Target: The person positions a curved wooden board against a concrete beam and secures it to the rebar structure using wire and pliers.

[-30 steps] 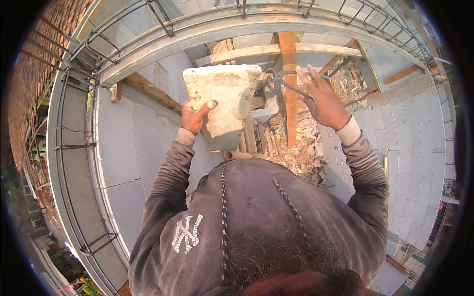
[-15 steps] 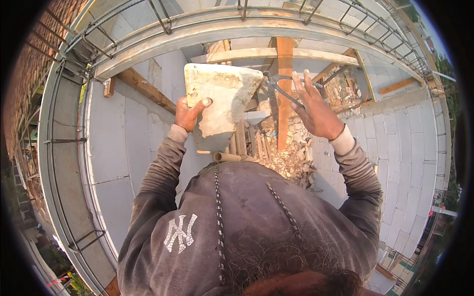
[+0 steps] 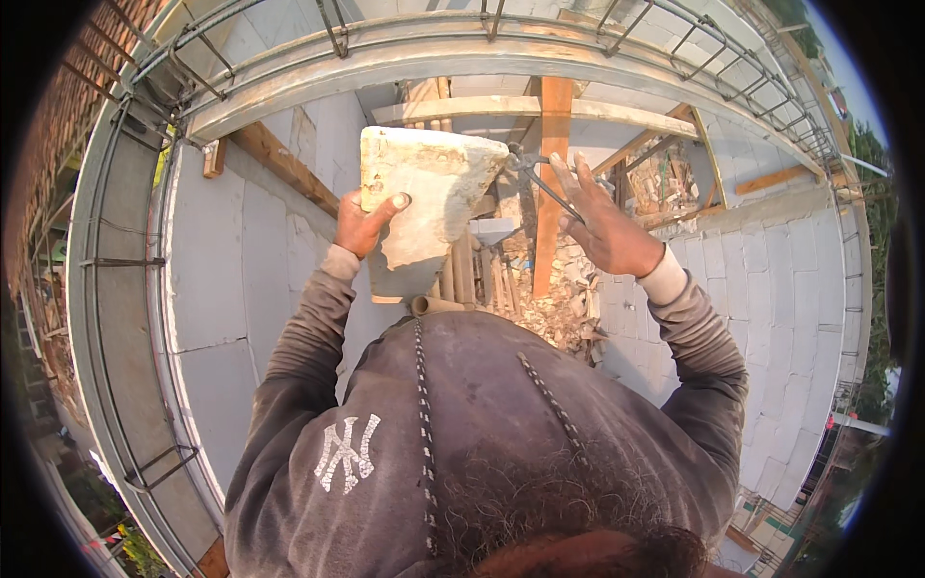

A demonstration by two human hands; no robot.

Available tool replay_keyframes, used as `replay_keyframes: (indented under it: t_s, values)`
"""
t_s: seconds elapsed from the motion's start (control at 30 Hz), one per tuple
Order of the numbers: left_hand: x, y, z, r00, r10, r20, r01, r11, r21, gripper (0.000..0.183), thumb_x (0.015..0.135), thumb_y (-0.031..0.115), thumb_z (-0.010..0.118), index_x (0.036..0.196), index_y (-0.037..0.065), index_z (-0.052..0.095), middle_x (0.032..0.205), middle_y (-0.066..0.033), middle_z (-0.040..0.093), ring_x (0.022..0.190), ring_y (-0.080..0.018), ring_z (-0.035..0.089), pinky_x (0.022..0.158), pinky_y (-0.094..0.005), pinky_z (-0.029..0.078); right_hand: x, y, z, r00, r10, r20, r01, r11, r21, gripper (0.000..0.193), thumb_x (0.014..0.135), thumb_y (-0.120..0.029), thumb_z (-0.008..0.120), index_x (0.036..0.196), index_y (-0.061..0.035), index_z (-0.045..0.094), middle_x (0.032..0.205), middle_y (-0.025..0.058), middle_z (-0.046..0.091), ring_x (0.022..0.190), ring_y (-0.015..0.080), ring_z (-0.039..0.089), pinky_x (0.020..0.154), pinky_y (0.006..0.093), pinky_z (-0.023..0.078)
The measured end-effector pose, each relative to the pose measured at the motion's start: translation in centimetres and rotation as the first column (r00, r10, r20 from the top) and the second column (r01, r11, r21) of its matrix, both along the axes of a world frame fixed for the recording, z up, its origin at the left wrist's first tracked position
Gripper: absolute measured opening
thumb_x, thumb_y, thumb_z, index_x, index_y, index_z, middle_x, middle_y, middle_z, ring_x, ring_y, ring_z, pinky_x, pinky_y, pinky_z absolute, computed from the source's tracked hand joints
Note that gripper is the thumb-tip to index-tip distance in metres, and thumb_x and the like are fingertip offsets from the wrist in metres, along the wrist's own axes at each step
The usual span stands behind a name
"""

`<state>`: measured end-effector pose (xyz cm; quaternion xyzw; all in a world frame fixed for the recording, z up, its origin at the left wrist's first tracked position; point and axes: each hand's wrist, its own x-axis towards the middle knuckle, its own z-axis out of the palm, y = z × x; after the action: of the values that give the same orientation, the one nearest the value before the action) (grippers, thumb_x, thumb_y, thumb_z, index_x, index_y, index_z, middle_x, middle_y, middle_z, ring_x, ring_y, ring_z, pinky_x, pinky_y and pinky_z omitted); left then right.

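A pale, flat board crusted with something like dried cement stands tilted in front of me. My left hand grips its left edge, thumb across the near face and the fingers hidden behind. Metal pincers meet the board's upper right corner with their jaws; whether they bite a nail there is too small to tell. My right hand holds the pincers loosely, fingers stretched along one handle and thumb near the other handle's end.
A concrete beam and rebar cages frame the opening around me. Pale block walls rise on both sides. Below lie rubble, a reddish-brown upright plank, wooden braces and a round tube.
The pincers' handles have come closer together as my right hand moved slightly left. My left hand keeps its hold on the board, which has barely shifted.
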<state>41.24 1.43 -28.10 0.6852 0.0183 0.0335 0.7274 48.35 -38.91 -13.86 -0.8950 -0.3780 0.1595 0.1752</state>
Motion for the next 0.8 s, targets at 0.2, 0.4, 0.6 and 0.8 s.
replay_keyframes:
  t_s: [0.2,0.4,0.6,0.8]
  values:
    - [-0.4,0.8,-0.1,1.000,-0.024,-0.017,0.024,0.999,0.033,0.043,0.098,0.030,0.084,0.121,-0.005,0.076,0.109,-0.0079,0.079,0.095,-0.0136,0.071,0.085,-0.0319,0.058,-0.2,0.8,1.5,0.997,0.073,0.035,-0.070,0.994,-0.085,0.079,0.112,-0.017,0.052,0.177,-0.0219,0.007,0.172,0.0420,0.016,0.161,0.0582,0.018,0.130,0.0671,0.018]
    - [0.0,1.6,-0.1,0.997,-0.078,0.000,0.077,0.995,0.058,0.044,0.097,0.031,0.085,0.121,-0.005,0.076,0.109,-0.0092,0.080,0.096,-0.0144,0.072,0.085,-0.0323,0.058,-0.6,1.9,1.7,0.971,0.150,0.188,-0.122,0.981,-0.151,0.080,0.110,-0.014,0.054,0.176,-0.0209,0.010,0.170,0.0416,0.022,0.158,0.0580,0.027,0.129,0.0670,0.019]
    - [-0.1,1.4,0.1,0.997,-0.082,-0.004,0.082,0.996,0.047,0.042,0.096,0.030,0.086,0.118,-0.006,0.077,0.108,-0.0101,0.080,0.094,-0.0148,0.073,0.084,-0.0326,0.059,-0.4,2.7,1.8,0.960,0.055,0.274,-0.025,0.993,-0.112,0.089,0.092,-0.008,0.070,0.170,-0.0073,0.027,0.157,0.0327,0.041,0.147,0.0528,0.043,0.126,0.0653,0.028]
    - [0.2,0.6,0.7,0.996,-0.087,0.008,0.087,0.996,-0.010,0.038,0.097,0.026,0.086,0.118,-0.005,0.078,0.108,-0.0093,0.081,0.093,-0.0137,0.073,0.083,-0.0323,0.059,0.6,2.2,0.6,0.837,0.065,0.544,-0.027,0.997,-0.078,0.084,0.078,-0.005,0.074,0.154,0.0047,0.040,0.146,0.0312,0.048,0.133,0.0513,0.051,0.118,0.0644,0.037]
